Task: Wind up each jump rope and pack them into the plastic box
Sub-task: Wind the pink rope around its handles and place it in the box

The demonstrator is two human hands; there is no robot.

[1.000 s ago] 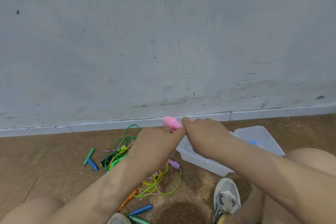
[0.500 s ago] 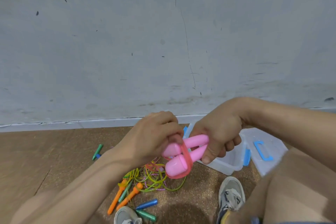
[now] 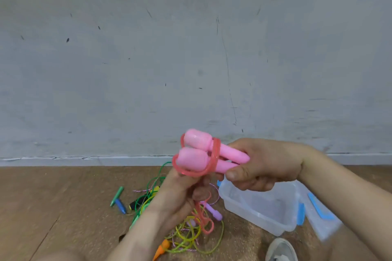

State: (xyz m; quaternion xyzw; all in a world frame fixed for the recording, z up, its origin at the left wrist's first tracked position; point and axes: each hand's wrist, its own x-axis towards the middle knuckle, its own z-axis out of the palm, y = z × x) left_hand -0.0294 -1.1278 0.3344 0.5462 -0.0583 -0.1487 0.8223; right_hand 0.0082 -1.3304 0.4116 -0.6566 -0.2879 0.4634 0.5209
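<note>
The box (image 3: 261, 210) sits open just below the right hand (image 3: 267, 163), which clenches the narrow ends of both pink handles (image 3: 191, 159). The left hand (image 3: 178, 195), under them, grips the cord (image 3: 215, 154) looped round them. The handles look light, rigid and smooth. The cord looks soft and springy, likely to unwind unless kept taut.

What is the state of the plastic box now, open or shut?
Open. The plastic box has no cover on top, and its inside shows from above. Its lid lies beside it, on the right.
</note>
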